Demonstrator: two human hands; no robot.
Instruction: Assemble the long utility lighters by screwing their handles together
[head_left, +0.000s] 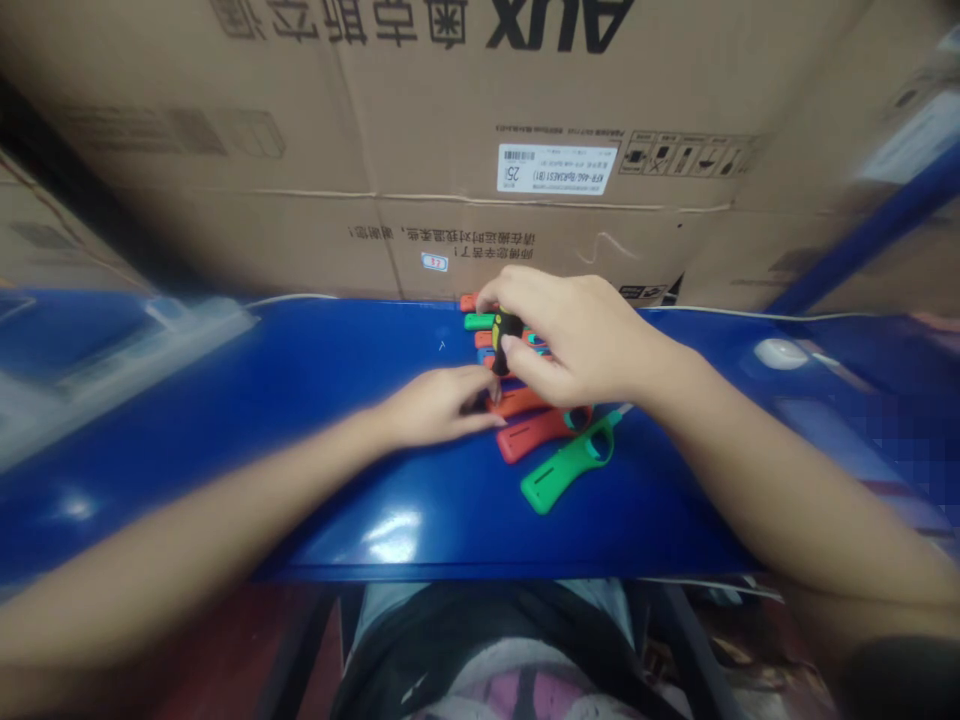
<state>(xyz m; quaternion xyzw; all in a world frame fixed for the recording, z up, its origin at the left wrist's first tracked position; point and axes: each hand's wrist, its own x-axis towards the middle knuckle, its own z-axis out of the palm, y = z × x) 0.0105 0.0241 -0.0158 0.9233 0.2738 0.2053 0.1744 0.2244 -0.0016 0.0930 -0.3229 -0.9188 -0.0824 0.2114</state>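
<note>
Several long-necked utility lighters lie in a column on the blue table. Nearest me is a green lighter (559,480), with a red lighter (531,433) just beyond it. My left hand (442,405) has its fingers closed about the handle end of an orange lighter (519,402). Above the farther lighters, my right hand (577,335) grips a small black-and-yellow object (504,342) between thumb and fingers; its exact kind is unclear. That hand partly covers another green lighter (478,322) and the orange and blue ones around it.
A large printed cardboard box (300,150) stands upright along the back of the blue table (360,340). To the right lies a white computer mouse (781,353). A white strip-like object (150,350) is on the left, and a pale cable (720,312) runs along the back edge.
</note>
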